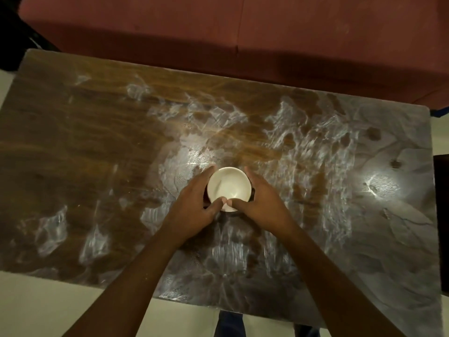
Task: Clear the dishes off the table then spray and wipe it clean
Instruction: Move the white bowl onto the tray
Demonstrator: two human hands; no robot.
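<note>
A small white bowl [228, 187] sits near the middle of the dark wooden table [97, 166], whose top is streaked with whitish smears and glare. My left hand [194, 205] cups the bowl's left side and my right hand [262, 203] cups its right side. Both thumbs meet over the near rim. The bowl looks empty inside. I cannot tell whether it rests on the table or is lifted just off it.
A dark red sofa [243, 32] runs along the far edge of the table. Pale floor [60, 307] shows at the near left. A dark piece of furniture [442, 215] stands at the right edge. My legs [230, 324] are below the table's near edge.
</note>
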